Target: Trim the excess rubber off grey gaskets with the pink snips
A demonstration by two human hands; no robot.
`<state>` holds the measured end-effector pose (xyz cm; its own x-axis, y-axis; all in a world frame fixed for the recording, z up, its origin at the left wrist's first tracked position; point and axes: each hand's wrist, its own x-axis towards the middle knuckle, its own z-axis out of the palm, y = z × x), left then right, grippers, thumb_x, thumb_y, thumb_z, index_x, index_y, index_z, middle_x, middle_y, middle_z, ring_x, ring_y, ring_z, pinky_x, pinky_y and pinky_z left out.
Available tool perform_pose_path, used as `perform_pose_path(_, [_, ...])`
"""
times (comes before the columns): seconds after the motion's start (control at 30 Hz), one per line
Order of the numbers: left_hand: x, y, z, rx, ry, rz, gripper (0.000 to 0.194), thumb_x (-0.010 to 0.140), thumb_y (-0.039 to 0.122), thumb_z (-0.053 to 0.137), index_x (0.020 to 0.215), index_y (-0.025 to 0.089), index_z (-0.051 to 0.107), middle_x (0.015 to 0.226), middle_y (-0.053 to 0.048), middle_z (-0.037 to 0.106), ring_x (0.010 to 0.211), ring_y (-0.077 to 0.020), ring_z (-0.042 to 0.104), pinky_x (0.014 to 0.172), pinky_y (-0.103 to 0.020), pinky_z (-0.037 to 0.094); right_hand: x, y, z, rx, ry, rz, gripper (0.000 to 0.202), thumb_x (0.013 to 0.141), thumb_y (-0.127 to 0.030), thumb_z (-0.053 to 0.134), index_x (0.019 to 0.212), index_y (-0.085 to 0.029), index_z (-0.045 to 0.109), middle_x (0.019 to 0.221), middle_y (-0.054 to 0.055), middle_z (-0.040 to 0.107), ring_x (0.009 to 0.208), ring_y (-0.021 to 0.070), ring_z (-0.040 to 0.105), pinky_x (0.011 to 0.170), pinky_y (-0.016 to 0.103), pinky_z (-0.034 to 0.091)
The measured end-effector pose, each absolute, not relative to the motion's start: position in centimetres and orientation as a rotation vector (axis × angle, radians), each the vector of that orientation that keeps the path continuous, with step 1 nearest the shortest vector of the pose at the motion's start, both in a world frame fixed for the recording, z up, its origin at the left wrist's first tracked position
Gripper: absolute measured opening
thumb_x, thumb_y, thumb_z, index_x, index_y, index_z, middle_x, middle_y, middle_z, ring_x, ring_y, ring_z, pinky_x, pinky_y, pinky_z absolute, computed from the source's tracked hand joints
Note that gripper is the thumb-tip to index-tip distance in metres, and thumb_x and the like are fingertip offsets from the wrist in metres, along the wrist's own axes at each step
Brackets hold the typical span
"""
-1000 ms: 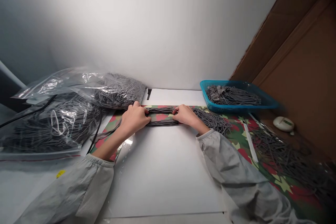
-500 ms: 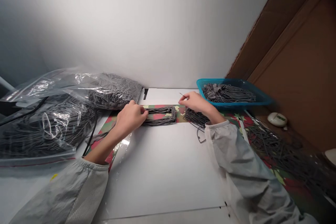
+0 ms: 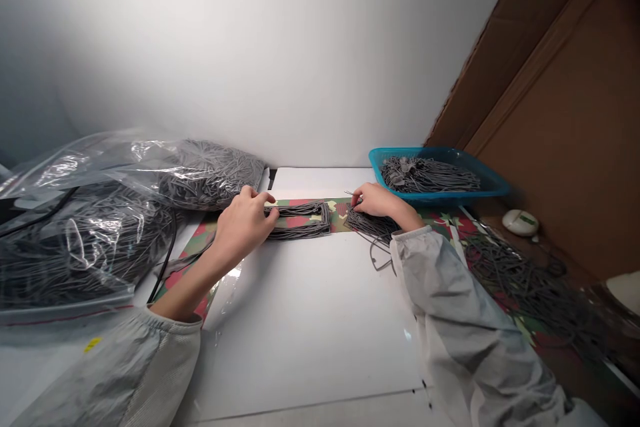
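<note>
Left hand (image 3: 245, 221): fingers clamp bundle (image 3: 299, 220) end, pinning it flat.
Right hand (image 3: 376, 203): at 3 o'clock, pinches one cord (image 3: 350, 194) off pile (image 3: 371, 224).

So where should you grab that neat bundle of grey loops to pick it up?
Probably by its free right end: the bundle of grey cord loops lies flat and long, the left hand already pinches its left end, so come from above on the right, fingers across it.

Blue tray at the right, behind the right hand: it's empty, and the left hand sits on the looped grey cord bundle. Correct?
Not quite. The head view shows the blue tray holding a pile of grey cords, not empty. The rest stands: the tray is at the right behind the right hand, and the left hand rests on the looped grey cord bundle.
</note>
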<state>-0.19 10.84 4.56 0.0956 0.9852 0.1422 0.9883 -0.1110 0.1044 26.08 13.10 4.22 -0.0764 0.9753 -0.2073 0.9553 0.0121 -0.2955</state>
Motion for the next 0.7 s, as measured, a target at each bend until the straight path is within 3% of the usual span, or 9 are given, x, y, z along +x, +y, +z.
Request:
perform_pose_path(0.37, [0.0,10.6,4.7,-2.348,-2.040,-0.287,0.036,0.089,0.035,0.041,0.113,0.022,0.064,0.114,-0.009,0.056,0.096,-0.0277,0.063,0.076,-0.036,0.051,27.4,11.9,7.5,-2.010,-2.074,0.405,0.024,0.093,-0.034,0.058,0.108,-0.016,0.062,0.110,0.006,0.064,0.093,0.0184,0.063,0.081,0.038,0.054])
perform_pose_path(0.53, [0.1,10.5,4.8,-2.356,-2.034,-0.297,0.036,0.089,0.036,0.040,0.113,0.022,0.064,0.115,-0.010,0.056,0.097,-0.0283,0.064,0.075,-0.038,0.052,28.2,10.7,9.9,-1.903,-1.895,0.291,0.013,0.087,-0.027,0.064,0.085,-0.014,0.065,0.083,0.001,0.065,0.075,0.0143,0.061,0.072,0.032,0.051])
perform_pose_path(0.7, [0.0,10.4,4.8,-2.365,-2.029,-0.298,0.036,0.089,0.036,0.040,0.113,0.021,0.064,0.115,-0.010,0.056,0.096,-0.0287,0.064,0.074,-0.039,0.052,28.8,9.3,11.8,-1.743,-1.661,0.254,0.007,0.074,-0.014,0.066,0.068,-0.016,0.064,0.061,-0.002,0.055,0.057,0.0115,0.048,0.056,0.027,0.038])
